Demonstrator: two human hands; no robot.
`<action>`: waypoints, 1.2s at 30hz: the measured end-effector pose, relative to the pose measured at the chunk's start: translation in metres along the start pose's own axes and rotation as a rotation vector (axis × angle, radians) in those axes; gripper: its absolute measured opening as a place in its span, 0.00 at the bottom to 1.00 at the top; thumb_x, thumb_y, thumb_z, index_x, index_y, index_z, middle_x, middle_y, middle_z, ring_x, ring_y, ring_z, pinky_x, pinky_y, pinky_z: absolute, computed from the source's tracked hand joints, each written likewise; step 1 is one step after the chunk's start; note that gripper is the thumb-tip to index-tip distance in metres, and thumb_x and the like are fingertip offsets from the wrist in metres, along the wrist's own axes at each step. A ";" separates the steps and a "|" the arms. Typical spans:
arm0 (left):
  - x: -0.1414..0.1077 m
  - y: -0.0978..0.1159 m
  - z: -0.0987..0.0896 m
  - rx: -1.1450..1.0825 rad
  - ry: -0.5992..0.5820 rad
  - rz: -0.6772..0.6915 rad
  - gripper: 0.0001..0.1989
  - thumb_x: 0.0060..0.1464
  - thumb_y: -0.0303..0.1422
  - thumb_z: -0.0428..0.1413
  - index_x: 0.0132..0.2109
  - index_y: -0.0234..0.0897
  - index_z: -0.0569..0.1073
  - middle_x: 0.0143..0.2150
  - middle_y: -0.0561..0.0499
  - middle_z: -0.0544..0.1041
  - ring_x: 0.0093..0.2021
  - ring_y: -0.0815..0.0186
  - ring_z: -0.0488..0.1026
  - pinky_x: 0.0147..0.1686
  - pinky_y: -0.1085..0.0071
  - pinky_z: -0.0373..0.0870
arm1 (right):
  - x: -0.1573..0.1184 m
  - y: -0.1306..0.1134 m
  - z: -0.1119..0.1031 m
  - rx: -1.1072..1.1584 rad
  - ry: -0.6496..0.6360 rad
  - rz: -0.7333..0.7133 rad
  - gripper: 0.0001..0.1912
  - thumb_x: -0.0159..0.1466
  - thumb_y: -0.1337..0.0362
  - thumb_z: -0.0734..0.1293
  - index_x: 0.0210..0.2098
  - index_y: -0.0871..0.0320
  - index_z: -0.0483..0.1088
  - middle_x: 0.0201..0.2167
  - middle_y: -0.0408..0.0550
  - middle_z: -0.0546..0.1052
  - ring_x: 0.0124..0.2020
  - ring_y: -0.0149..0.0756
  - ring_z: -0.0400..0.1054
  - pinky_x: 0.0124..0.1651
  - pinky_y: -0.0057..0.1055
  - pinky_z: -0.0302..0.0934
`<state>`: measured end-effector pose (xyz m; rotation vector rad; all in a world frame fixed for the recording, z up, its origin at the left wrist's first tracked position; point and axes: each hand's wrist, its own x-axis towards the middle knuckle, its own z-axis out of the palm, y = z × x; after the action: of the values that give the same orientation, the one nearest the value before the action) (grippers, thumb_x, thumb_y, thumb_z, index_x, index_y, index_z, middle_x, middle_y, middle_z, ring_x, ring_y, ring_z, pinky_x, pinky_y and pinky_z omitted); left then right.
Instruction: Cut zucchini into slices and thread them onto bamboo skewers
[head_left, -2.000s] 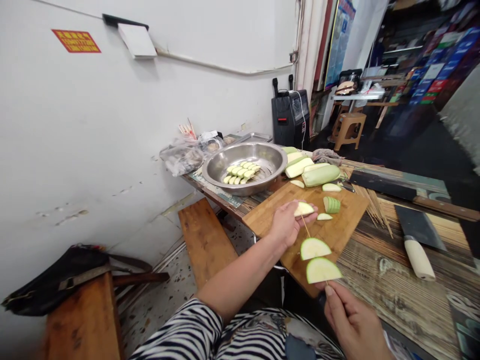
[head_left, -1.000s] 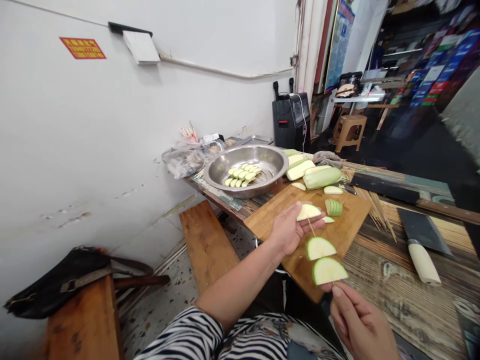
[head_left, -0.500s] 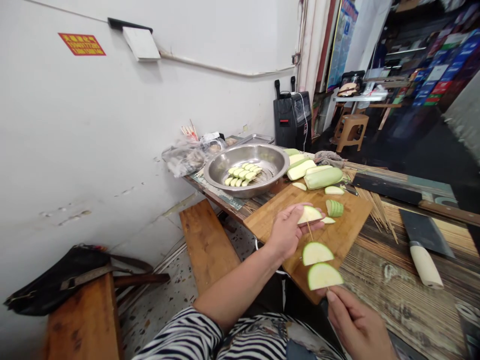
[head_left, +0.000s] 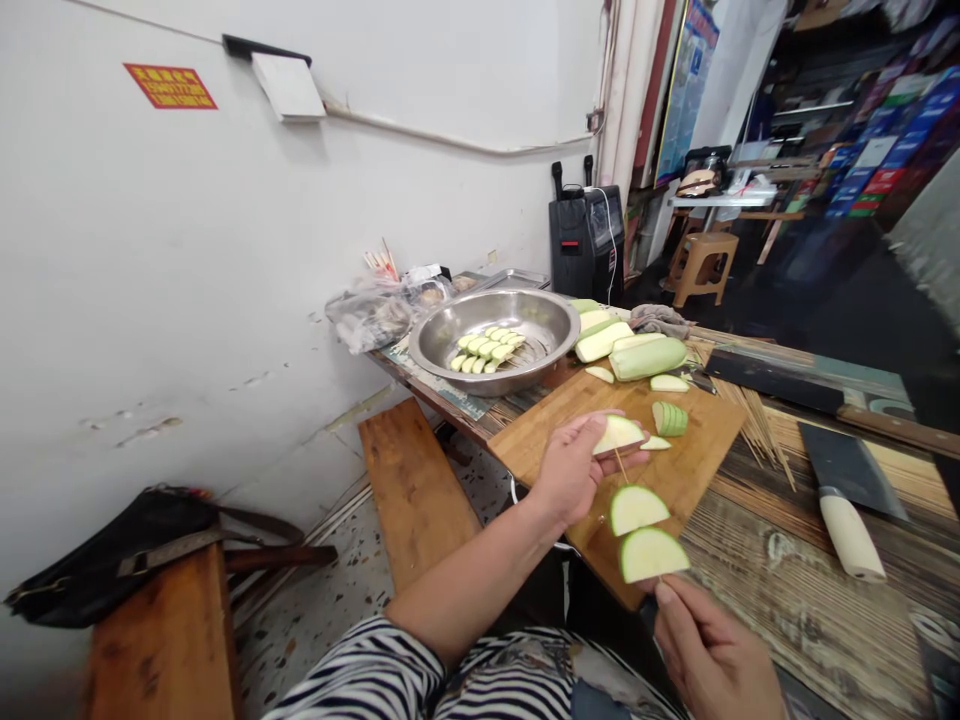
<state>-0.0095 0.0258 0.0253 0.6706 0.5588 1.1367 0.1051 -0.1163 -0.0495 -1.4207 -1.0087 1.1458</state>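
My left hand (head_left: 568,468) is closed on a half-round zucchini slice (head_left: 618,435) above the cutting board (head_left: 525,435). A thin bamboo skewer (head_left: 622,467) meets the lower edge of that slice; how deep it goes is hidden. Two more half-round slices sit apart on the skewer, an upper slice (head_left: 637,511) and a lower slice (head_left: 654,556). Just below the lower one, my right hand (head_left: 716,655) grips the skewer's near end. On the board lie a stack of cut slices (head_left: 669,419) and a loose thin piece (head_left: 655,443).
A steel basin (head_left: 420,345) holding skewered slices stands at the table's back left. Zucchini halves (head_left: 649,358) lie beyond the board. Rightward are loose skewers (head_left: 765,430) and a cleaver (head_left: 851,470). A wooden bench (head_left: 412,490) stands left of the table.
The two slices near my right hand have shifted slightly right in view. Both hands keep their holds, and the view has moved a little.
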 end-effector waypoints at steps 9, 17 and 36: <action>-0.002 -0.003 0.001 -0.026 0.040 0.019 0.13 0.51 0.37 0.59 0.39 0.30 0.73 0.40 0.40 0.78 0.43 0.55 0.76 0.41 0.62 0.74 | 0.000 0.000 -0.009 -0.621 0.058 -0.620 0.13 0.63 0.63 0.62 0.39 0.63 0.77 0.27 0.52 0.80 0.20 0.32 0.71 0.27 0.22 0.65; -0.002 -0.007 -0.002 -0.022 0.025 0.023 0.13 0.49 0.37 0.60 0.37 0.29 0.73 0.39 0.40 0.78 0.41 0.57 0.76 0.42 0.61 0.73 | -0.003 0.007 -0.004 -0.645 0.068 -0.585 0.17 0.65 0.61 0.60 0.38 0.67 0.76 0.21 0.50 0.76 0.16 0.30 0.67 0.25 0.22 0.64; -0.001 -0.009 -0.001 -0.056 0.042 -0.011 0.13 0.49 0.36 0.60 0.37 0.28 0.74 0.37 0.40 0.78 0.39 0.57 0.77 0.43 0.58 0.73 | -0.003 0.004 -0.004 -0.631 0.106 -0.555 0.16 0.65 0.60 0.60 0.39 0.64 0.75 0.20 0.46 0.74 0.18 0.31 0.67 0.25 0.23 0.63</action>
<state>-0.0044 0.0225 0.0180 0.5958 0.5642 1.1539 0.1082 -0.1205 -0.0525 -1.5049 -1.6448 0.3460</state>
